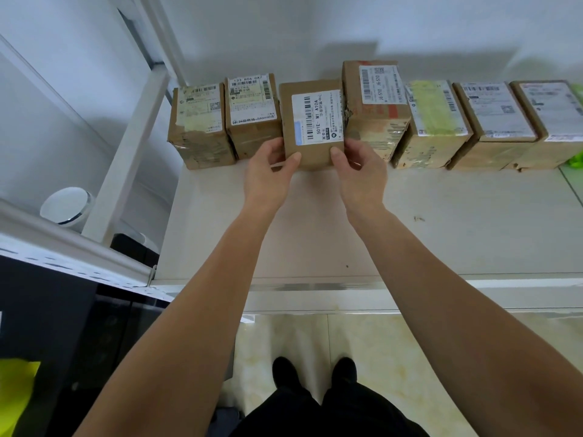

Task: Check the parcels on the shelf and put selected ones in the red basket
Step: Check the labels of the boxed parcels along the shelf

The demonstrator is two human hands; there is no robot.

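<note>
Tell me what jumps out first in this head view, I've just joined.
Two bare hands, left hand and right hand, grip a small brown cardboard parcel with a white barcode label at the centre of the white shelf. Six more labelled brown parcels line the wall beside it, the tallest brown parcel immediately right.

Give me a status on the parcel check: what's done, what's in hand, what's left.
Done: nothing I can confirm; the red basket is not in view.
In hand: the left hand and right hand hold the third parcel by its sides, label up, lifted or tilted out of the row.
Left: six other parcels stand on the shelf, from the far-left one to the far-right one. Which were already checked cannot be told.
</note>
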